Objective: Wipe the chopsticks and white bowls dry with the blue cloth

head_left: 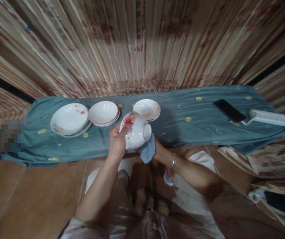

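Wiping, apparently.
White floral ceramic bowl [134, 136] gripped by left hand [117, 141], blue cloth [148, 151] by right hand [158, 150]; steady support advised next.

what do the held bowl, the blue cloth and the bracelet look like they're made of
Bowl: probably glazed ceramic, glossy; its white surface throws bright highlights. Blue cloth: soft fabric, matte, perhaps cotton or microfibre; it hangs in limp folds, but the weave is too small to tell. Bracelet: likely metal, smooth, with a silvery shine; solid or plated, I can't tell.
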Demonstrator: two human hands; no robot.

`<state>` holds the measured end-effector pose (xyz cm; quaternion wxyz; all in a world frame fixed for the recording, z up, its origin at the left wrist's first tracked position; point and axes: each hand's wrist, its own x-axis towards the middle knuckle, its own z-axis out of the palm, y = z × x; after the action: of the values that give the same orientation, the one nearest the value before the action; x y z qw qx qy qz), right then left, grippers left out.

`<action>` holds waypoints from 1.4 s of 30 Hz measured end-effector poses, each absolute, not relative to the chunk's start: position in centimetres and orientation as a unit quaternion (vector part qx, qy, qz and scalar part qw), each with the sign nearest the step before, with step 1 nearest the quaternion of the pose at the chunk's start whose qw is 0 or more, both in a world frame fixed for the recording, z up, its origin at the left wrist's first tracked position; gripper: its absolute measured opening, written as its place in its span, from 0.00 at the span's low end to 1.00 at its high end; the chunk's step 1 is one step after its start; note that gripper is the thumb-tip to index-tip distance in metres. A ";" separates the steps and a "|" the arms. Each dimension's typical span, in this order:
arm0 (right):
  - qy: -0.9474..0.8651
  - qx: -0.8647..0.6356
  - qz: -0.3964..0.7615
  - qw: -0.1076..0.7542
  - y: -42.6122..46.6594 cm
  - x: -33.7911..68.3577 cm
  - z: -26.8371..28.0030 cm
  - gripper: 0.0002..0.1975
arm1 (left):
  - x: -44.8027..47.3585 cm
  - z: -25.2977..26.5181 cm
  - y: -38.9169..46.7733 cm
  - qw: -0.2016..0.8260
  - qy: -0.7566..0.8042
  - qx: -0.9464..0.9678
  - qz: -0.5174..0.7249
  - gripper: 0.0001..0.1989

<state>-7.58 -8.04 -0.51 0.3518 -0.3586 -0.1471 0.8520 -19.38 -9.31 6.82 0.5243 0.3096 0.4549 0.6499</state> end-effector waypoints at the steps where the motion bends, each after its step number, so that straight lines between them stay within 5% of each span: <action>1: -0.107 -0.358 0.866 0.332 -8.2 -7.7 -0.2 0.18 | -19.3 6.8 -9.3 0.522 0.456 0.313 0.650 0.12; 8: -0.041 -0.343 0.904 0.253 -9.4 -7.7 1.6 0.20 | -19.5 6.4 -9.3 0.490 0.472 0.348 0.645 0.12; 12: -0.220 -0.324 0.912 0.122 -10.4 -6.8 2.4 0.23 | -20.2 6.4 -9.0 0.469 0.475 0.357 0.653 0.13; 14: -0.354 -0.323 0.868 0.128 -11.1 -6.2 3.0 0.25 | -20.5 6.6 -8.9 0.460 0.480 0.350 0.660 0.13; 23: -0.792 -0.306 0.290 0.441 -11.4 -3.2 7.4 0.12 | -20.1 6.6 -9.2 0.496 0.476 0.330 0.647 0.13; 29: -0.855 -0.336 0.003 0.395 -9.2 -4.1 6.1 0.25 | -18.8 6.7 -9.5 0.557 0.438 0.318 0.630 0.13; 42: -0.874 -0.307 0.060 0.372 -9.0 -3.5 5.0 0.21 | -19.2 7.0 -9.6 0.558 0.431 0.299 0.643 0.12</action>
<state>-3.50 -9.02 5.04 0.3722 -0.3066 -0.8740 0.0597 -19.19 -9.55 6.95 0.5579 0.2987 0.4307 0.6434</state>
